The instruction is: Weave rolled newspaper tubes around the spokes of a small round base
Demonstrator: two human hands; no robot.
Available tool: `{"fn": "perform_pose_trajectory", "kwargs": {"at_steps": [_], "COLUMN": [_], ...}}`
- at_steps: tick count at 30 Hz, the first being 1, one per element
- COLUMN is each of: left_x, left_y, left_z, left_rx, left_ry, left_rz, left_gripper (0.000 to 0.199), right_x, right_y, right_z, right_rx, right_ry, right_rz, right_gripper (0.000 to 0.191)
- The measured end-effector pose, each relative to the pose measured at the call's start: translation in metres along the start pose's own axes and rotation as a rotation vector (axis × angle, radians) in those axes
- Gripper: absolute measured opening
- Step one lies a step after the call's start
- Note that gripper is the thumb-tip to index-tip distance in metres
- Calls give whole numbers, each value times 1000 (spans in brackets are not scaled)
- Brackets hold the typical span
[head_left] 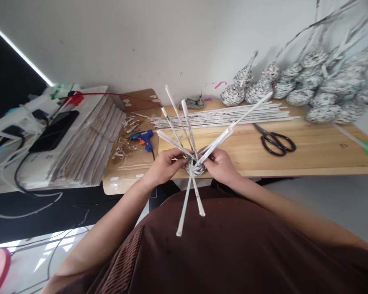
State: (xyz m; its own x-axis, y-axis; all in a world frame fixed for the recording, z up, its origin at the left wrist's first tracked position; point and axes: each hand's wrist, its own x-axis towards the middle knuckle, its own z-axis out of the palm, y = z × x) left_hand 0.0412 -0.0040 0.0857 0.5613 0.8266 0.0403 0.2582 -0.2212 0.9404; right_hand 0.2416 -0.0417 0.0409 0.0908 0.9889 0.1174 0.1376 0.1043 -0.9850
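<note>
Fingers of the left hand [165,166] and right hand [221,165] pinch opposite sides of a small woven paper piece [197,168], over the worktop's [242,152] near edge. An even pinch close to the weave should keep it snug without creasing its splayed spokes [216,143]. Beyond, the glue gun [145,139] lies left, scissors [270,134] right, paper rods [208,118] farther.

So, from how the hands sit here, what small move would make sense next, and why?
Probably folding one of the paper tubes over its neighbour and pressing it snug. The left hand and right hand appear to pinch the small woven base from opposite sides, while the tubes fan out from it with their ends free.
</note>
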Motion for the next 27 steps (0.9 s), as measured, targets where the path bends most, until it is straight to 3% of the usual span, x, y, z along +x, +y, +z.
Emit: {"fn": "perform_pose_trajectory", "kwargs": {"at_steps": [4, 11, 15, 20, 25, 27], "left_x": [6, 2, 2, 0, -5, -4], "left_y": [-2, 2, 4, 15, 31, 32], "left_z": [-3, -6, -6, -7, 2, 7], "left_rx": [67, -24, -8, 157, 508, 560], "left_ry": [18, -64, -66, -111, -70, -52], "left_rz": [-34, 83, 97, 154, 239, 270], "left_gripper": [18, 34, 26, 15, 23, 15], "right_x": [-1, -1, -2, -3, -2, -2], "right_y": [-4, -6, -5, -5, -5, -4], "right_z": [-2, -4, -3, -3, -5, -5], "right_rx": [18, -20, -49, -48, -65, -66], "right_ry": [-4, -31, -46, -38, -39, -37], "right_rz": [21, -59, -45, -59, -89, -99], "right_gripper": [14, 11, 11, 11, 9, 8]}}
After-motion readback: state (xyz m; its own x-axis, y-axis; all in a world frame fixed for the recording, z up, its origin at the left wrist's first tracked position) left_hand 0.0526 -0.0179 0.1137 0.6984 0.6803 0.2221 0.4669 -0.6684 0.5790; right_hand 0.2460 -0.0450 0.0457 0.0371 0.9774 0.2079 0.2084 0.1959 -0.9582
